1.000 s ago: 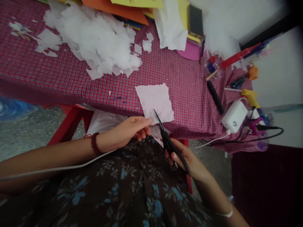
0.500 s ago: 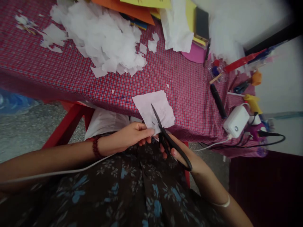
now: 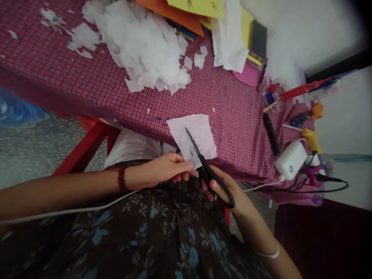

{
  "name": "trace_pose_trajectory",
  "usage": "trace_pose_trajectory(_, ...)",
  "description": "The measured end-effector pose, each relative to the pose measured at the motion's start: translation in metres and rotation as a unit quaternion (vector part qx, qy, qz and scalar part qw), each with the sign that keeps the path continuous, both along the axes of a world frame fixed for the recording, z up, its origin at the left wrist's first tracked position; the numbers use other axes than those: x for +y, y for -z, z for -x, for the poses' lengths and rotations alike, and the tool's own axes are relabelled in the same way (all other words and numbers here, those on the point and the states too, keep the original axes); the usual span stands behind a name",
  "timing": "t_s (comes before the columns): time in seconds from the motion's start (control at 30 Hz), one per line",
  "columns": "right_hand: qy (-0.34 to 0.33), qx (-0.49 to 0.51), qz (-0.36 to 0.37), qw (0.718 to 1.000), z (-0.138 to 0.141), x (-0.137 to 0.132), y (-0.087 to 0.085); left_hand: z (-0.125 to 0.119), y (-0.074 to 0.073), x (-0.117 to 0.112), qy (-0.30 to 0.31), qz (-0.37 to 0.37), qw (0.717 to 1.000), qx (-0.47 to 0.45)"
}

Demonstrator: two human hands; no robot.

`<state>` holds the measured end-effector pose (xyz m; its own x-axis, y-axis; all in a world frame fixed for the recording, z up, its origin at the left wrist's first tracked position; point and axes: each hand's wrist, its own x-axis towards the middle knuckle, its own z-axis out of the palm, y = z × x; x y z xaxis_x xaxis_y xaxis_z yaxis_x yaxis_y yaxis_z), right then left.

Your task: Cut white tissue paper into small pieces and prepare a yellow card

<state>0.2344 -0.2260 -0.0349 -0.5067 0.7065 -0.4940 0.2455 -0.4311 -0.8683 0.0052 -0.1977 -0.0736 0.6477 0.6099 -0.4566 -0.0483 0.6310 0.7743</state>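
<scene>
Pinching the lower corner of a pale paper square point(image 3: 205, 135) between thumb and fingers of the left hand point(image 3: 162, 168), just below the middle of the frame. Gripping black scissors point(image 3: 207, 169) by the handles in the right hand point(image 3: 235, 189), near the left one but apart from it, with fingers curled around the loops. Pointing up and to the left with the blades, across the face of the paper; hard to tell from here whether biting into it or only lying over it. Wearing a dark red bracelet point(image 3: 121, 179) on the left wrist and a dark flowered shirt point(image 3: 151, 232) at the bottom of the frame.

Beyond the hands, spread with a red checked tablecloth point(image 3: 232, 104) and heaped with white paper scraps point(image 3: 148, 46) at the top, left of centre. Stacked with an orange sheet point(image 3: 174, 15) and a yellow sheet point(image 3: 200, 7) at the top edge of the frame. Set with a black marker point(image 3: 271, 133) at the right, just above a white box point(image 3: 292, 159) with a white cord attached.
</scene>
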Motion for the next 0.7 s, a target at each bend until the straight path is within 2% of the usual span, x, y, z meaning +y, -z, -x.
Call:
trace_pose_trajectory(0.1,-0.002,-0.008,0.012,1.0,-0.001,0.0,-0.002,0.001,-0.002,0.002,-0.016,0.009,1.0,0.005)
trace_pose_trajectory(0.23,-0.023,-0.007,0.012,1.0,-0.003,0.004,-0.001,0.004,-0.008,0.009,-0.121,0.031,0.992,0.031)
trace_pose_trajectory(0.3,-0.05,0.005,-0.002,0.999,-0.004,0.006,0.0,0.006,-0.009,0.013,-0.169,0.043,0.985,0.008)
trace_pose_trajectory(0.37,-0.07,0.021,-0.014,0.997,-0.003,0.01,0.002,0.008,-0.009,0.016,-0.192,0.045,0.98,-0.011)
trace_pose_trajectory(0.7,-0.04,0.033,-0.002,0.999,0.009,0.025,0.007,0.007,-0.005,0.013,-0.158,0.041,0.987,-0.004)
